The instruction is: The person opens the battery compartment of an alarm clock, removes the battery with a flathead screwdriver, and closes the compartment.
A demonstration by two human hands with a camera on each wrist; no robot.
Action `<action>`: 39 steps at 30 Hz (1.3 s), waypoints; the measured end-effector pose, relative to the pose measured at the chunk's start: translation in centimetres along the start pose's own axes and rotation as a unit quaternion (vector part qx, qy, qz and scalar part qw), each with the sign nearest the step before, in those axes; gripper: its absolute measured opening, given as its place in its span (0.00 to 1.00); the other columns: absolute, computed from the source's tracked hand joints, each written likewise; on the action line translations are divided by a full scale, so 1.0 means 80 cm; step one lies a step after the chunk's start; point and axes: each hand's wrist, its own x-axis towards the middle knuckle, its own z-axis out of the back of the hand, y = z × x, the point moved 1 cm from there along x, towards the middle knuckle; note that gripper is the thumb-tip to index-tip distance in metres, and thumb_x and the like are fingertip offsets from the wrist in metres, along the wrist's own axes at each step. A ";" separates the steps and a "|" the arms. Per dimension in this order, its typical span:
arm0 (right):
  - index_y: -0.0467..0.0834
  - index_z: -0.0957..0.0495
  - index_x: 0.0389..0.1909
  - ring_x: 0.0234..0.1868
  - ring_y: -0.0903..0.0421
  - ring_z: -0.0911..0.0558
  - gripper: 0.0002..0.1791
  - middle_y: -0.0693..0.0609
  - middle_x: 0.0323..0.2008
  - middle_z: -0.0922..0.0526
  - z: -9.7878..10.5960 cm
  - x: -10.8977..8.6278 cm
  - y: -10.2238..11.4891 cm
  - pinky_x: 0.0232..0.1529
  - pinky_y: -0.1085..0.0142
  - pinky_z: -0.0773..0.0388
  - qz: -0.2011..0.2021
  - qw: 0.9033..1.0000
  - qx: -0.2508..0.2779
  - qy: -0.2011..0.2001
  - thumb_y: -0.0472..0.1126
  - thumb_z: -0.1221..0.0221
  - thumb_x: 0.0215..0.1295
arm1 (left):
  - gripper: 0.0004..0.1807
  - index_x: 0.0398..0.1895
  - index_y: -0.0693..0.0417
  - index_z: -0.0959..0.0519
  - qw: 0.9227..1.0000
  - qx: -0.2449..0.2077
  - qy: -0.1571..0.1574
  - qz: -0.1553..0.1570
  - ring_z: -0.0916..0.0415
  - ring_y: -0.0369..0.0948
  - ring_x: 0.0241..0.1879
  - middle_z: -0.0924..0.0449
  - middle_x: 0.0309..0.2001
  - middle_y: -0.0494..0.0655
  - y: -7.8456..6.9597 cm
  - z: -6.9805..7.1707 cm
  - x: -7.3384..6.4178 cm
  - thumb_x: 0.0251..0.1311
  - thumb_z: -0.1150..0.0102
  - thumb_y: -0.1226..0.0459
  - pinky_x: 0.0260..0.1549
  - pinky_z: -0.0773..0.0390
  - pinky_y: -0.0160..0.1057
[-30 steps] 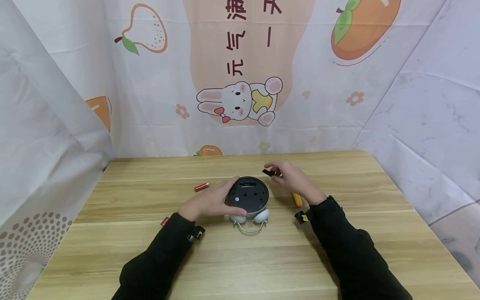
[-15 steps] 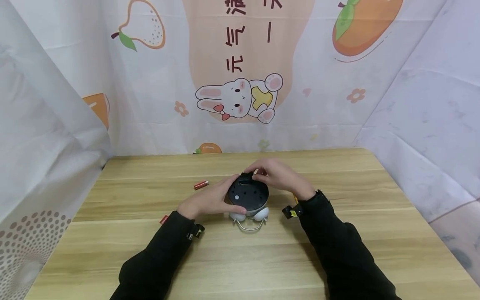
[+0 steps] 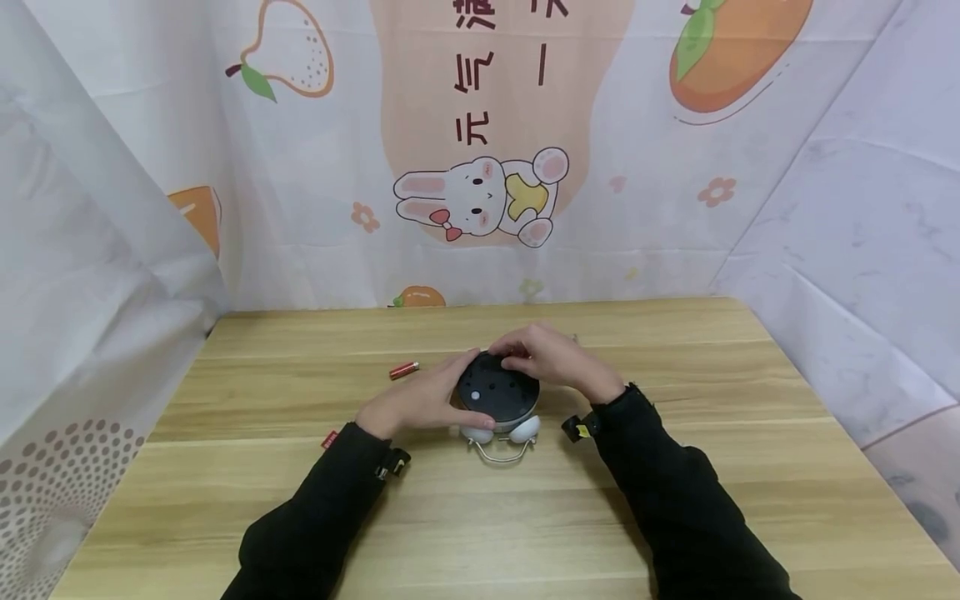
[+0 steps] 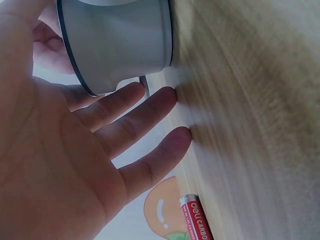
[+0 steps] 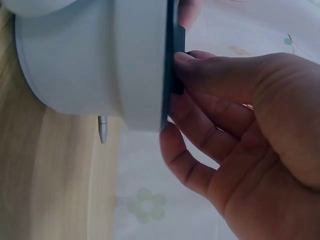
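A white alarm clock (image 3: 498,404) lies face down on the table, its black back up and its twin bells and handle toward me. My left hand (image 3: 420,398) holds it from the left, thumb on the near side and index finger at the far rim. In the left wrist view, other fingers (image 4: 137,122) reach past the clock's wall down to the table. At the far part of the back, my right hand (image 3: 551,357) pinches a small black battery cover (image 5: 178,85), seen against the back in the right wrist view. The battery compartment is hidden under the right hand.
A red battery (image 3: 403,370) lies on the wooden table (image 3: 465,533), left of the clock and beyond the left hand. A small red piece (image 3: 329,439) shows beside the left sleeve. A printed curtain (image 3: 315,183) hangs along the table's far edge.
My right hand has moved left with the battery cover, from beside the clock onto its back. The cover, tilted up half a second ago, now lies lower. The left hand stays put.
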 end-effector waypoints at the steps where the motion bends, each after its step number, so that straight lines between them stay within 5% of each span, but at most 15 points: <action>1: 0.38 0.15 0.54 0.50 0.54 0.15 0.14 0.46 0.49 0.13 -0.001 0.000 0.000 0.50 0.62 0.19 -0.001 1.000 -0.001 0.000 0.31 0.38 0.70 | 0.57 0.81 0.40 0.50 1.000 0.001 0.000 0.002 0.36 0.36 0.66 0.39 0.72 0.41 0.000 0.000 -0.001 0.53 0.29 0.37 0.62 0.30 0.43; 34: 0.38 0.16 0.56 0.53 0.49 0.17 0.15 0.44 0.51 0.15 -0.010 0.001 -0.002 0.52 0.59 0.20 0.016 0.999 -0.040 -0.023 0.29 0.40 0.71 | 0.58 0.82 0.44 0.51 1.000 0.000 -0.003 0.017 0.35 0.38 0.65 0.39 0.72 0.44 0.000 0.002 -0.002 0.55 0.30 0.38 0.61 0.30 0.43; 39: 0.38 0.17 0.57 0.50 0.50 0.19 0.16 0.45 0.49 0.18 -0.012 0.001 -0.003 0.49 0.61 0.20 0.019 0.998 -0.048 -0.027 0.28 0.41 0.71 | 0.57 0.81 0.38 0.51 1.000 0.002 -0.008 0.027 0.36 0.36 0.66 0.41 0.73 0.40 0.003 0.001 -0.002 0.54 0.30 0.36 0.60 0.30 0.42</action>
